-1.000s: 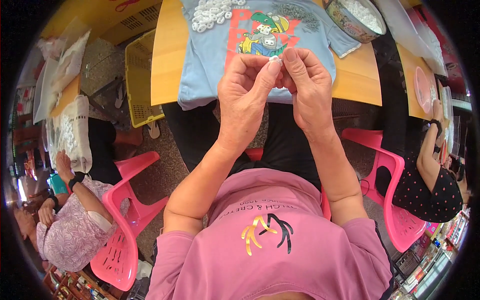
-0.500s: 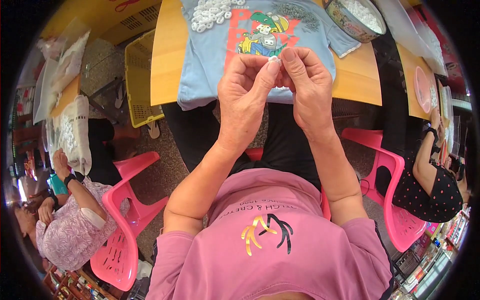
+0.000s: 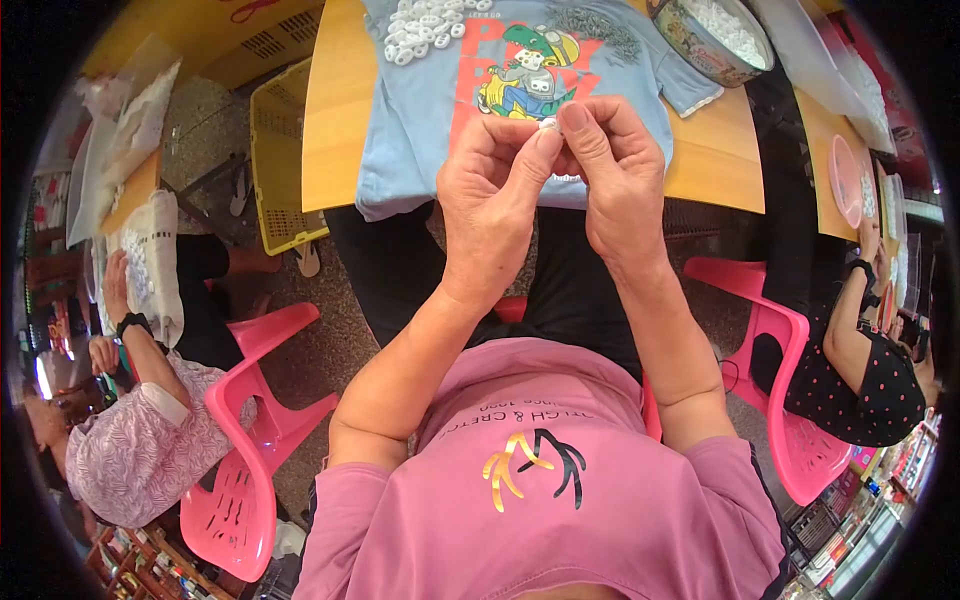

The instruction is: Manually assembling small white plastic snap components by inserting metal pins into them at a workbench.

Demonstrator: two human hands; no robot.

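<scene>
Above the table's near edge my left hand [image 3: 492, 195] and my right hand [image 3: 622, 180] meet. Both are closed, thumbs and fingertips pinching a small white plastic piece [image 3: 549, 124] between them; the fingers cover most of it. Beneath them a light blue printed T-shirt [image 3: 412, 135] lies spread out. On its far left part sits a pile of white oval pieces with holes [image 3: 425, 30]. A heap of small grey parts [image 3: 598, 32], too fine to name, is at the far right. A couple of white pieces [image 3: 540, 85] rest on the print.
A round tin [image 3: 688, 48] full of white bits stands at the table's [image 3: 735, 160] right. A yellow crate [image 3: 283, 170] is on the left. Pink chairs [image 3: 262, 345] flank me, with one co-worker [image 3: 150, 430] on the left and another [image 3: 870, 370] on the right.
My hands have barely shifted, and less of the white piece shows between the fingertips. The left co-worker's hand has moved up onto the white pieces there.
</scene>
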